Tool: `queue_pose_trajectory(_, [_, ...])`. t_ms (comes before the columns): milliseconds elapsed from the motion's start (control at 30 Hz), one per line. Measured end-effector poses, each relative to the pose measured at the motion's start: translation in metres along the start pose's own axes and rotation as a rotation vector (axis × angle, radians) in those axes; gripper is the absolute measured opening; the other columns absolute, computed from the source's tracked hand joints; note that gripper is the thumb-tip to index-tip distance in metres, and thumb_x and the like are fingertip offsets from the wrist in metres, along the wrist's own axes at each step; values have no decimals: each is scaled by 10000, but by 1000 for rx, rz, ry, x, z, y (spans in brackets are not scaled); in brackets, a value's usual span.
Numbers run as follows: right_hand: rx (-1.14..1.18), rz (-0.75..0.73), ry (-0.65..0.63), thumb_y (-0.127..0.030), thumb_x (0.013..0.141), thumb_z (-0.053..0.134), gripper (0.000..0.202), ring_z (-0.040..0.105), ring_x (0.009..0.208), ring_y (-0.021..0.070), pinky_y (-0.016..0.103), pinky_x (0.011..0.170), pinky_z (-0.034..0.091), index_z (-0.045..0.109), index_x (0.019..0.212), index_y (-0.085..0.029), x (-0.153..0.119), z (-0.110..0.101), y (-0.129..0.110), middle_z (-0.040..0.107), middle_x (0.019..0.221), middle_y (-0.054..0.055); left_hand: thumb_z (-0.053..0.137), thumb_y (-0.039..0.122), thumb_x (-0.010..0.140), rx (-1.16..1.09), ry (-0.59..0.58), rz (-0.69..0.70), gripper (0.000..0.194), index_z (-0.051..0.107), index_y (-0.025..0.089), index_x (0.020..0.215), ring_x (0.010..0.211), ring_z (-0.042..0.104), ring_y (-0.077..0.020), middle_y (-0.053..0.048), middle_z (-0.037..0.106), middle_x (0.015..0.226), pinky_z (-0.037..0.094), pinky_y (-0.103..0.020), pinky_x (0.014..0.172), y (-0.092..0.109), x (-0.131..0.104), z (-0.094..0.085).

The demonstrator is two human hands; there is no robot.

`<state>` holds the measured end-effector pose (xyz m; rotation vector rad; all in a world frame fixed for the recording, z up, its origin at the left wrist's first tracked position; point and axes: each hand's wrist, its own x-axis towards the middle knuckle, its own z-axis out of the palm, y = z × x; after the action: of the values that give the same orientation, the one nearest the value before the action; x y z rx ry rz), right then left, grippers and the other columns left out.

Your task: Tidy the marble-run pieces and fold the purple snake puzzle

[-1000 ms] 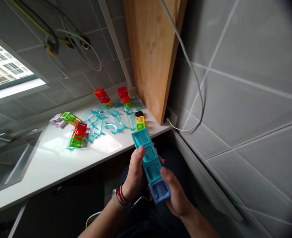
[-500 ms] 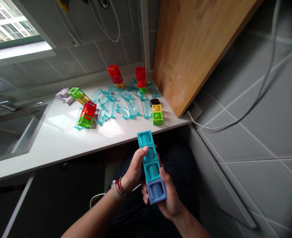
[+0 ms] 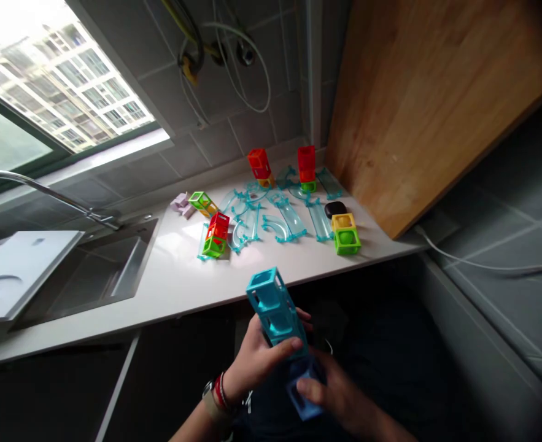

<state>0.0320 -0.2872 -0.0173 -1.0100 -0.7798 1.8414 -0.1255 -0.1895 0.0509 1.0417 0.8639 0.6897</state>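
Observation:
In front of the counter edge I hold a column of turquoise toy cubes (image 3: 275, 307), open-sided and stacked end to end. My left hand (image 3: 262, 356) is wrapped round the column, its thumb across the near side. Below, a blue cube (image 3: 304, 393) is gripped by my right hand (image 3: 339, 393), with the thumb on its face. This hand is a little blurred. Whether the blue cube still touches the turquoise column is hard to make out, as my left thumb and the shade cover that place.
Clear turquoise track pieces (image 3: 291, 218) lie across the white counter (image 3: 178, 276). Around them are a red-and-green cube stack (image 3: 216, 234), a yellow-and-green stack (image 3: 345, 234) and taller red stacks (image 3: 306, 166). A sink (image 3: 127, 264) is left; a wooden panel (image 3: 418, 110) rises right.
The column has tipped, so its top end and sides show more. My right hand and the blue cube have turned and moved lower. The head view has swung left, showing more window and sink.

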Motion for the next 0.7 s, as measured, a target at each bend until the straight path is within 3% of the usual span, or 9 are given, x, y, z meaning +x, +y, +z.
queue_pose_trajectory(100, [-83,91,-70,-586,749,831,620,605,811,209,320,735,488,730,1218,-194,8,-12,12,679,932,52,855,294,803,26,259,118,410,714,194,1175,1085,737,-371,-154,748,1225,578,-464,946,24,0,-26])
queue_pose_trajectory(167, [54,117,-22,-638,774,786,617,588,744,187,299,680,476,719,1189,-186,15,-24,19,664,868,41,809,334,849,19,356,112,399,711,169,1200,1096,736,-368,-173,725,1285,578,-455,946,42,5,-49])
queue_pose_trajectory(367, [486,106,260,-740,833,651,607,577,621,176,301,611,461,738,985,-158,42,-55,33,688,755,73,826,335,825,48,520,189,457,703,140,1220,1135,721,-320,-167,705,1339,561,-388,954,85,28,-118])
queue_pose_trajectory(533, [562,133,384,-721,796,703,586,603,631,191,301,583,462,758,923,-152,52,-56,46,721,750,101,914,351,700,192,641,304,530,700,156,1143,1066,720,-292,-116,755,1172,549,-402,945,106,48,-168])
queue_pose_trajectory(600, [561,142,412,-715,769,734,577,609,613,189,298,564,466,765,899,-154,54,-56,49,725,735,98,970,306,593,266,694,342,550,701,149,1047,997,710,-267,-78,764,1016,543,-370,903,113,58,-189])
queue_pose_trajectory(700, [547,147,459,-702,706,793,563,615,570,180,293,539,481,763,871,-165,57,-55,51,711,686,69,1001,250,508,329,759,373,603,694,138,1015,918,683,-224,-54,751,945,528,-348,871,123,72,-221])
